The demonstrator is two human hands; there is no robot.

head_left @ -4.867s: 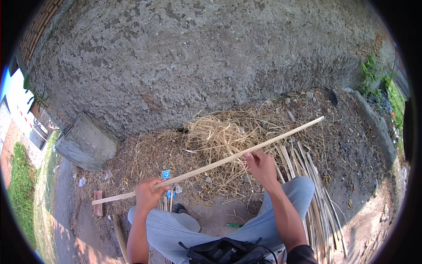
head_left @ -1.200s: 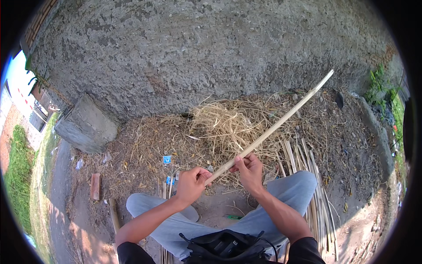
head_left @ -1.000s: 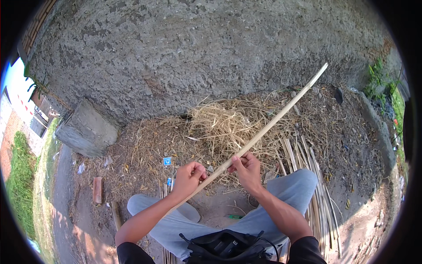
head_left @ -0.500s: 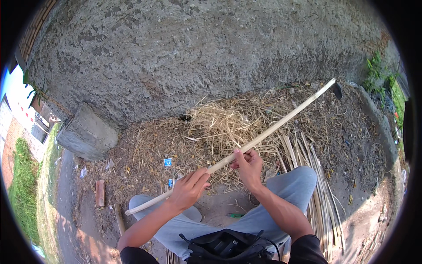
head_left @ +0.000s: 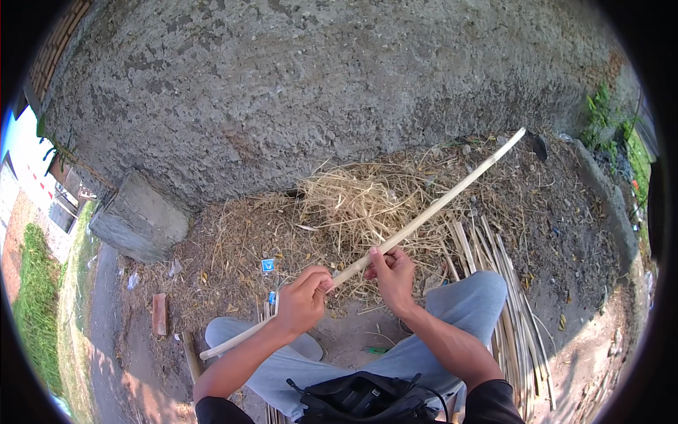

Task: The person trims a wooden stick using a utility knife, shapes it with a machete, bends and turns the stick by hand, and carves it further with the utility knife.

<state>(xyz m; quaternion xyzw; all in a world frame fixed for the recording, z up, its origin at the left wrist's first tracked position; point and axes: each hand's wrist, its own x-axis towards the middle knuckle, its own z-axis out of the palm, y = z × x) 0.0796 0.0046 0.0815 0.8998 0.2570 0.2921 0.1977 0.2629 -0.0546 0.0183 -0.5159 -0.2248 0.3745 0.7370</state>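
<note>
A long, pale bamboo strip [head_left: 441, 201] slants across in front of me, its far end up to the right and its near end by my left knee. My left hand [head_left: 301, 304] is closed round its lower part, with fingertips and thumb pinching the upper edge. Farther up the strip, my right hand [head_left: 393, 283] grips it, thumb on top and fingers curled beneath. Under the strip lies a heap of thin shavings [head_left: 349, 201] on the ground.
More bamboo strips [head_left: 512, 304] lie beside my right knee. A rough grey wall [head_left: 318, 92] rises ahead, with a concrete block [head_left: 141, 219] at its foot on the left. A brick piece [head_left: 160, 314] and a blue packet [head_left: 268, 265] lie on the ground.
The bamboo strip has shifted slightly down and left at its far end. My left hand has turned, its fingers now more bunched on the strip. My right hand has moved slightly left and nearer me.
</note>
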